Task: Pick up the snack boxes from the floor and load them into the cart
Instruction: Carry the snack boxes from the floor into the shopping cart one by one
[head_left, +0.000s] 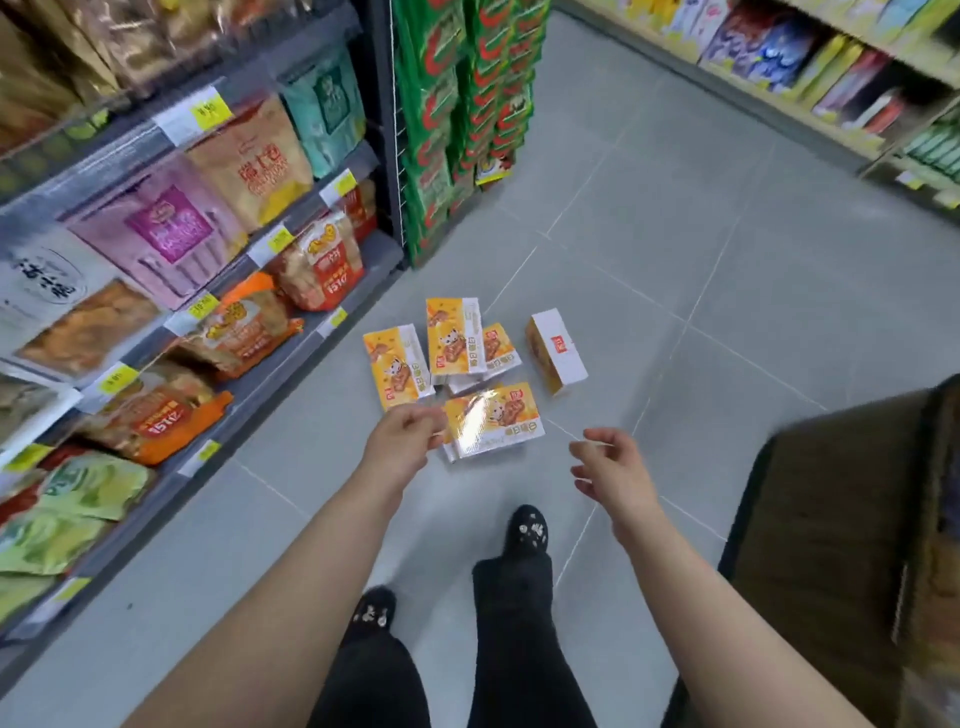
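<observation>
Head view, glossy yellow-orange snack boxes (453, 338)

Shop aisle, shelves (171, 291) of packaged snacks, yellow price tags (210, 110)

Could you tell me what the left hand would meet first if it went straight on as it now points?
Probably the nearest glossy yellow-and-white snack box on the grey tiled floor; the left hand aims at its left edge, though depth is unclear.
</observation>
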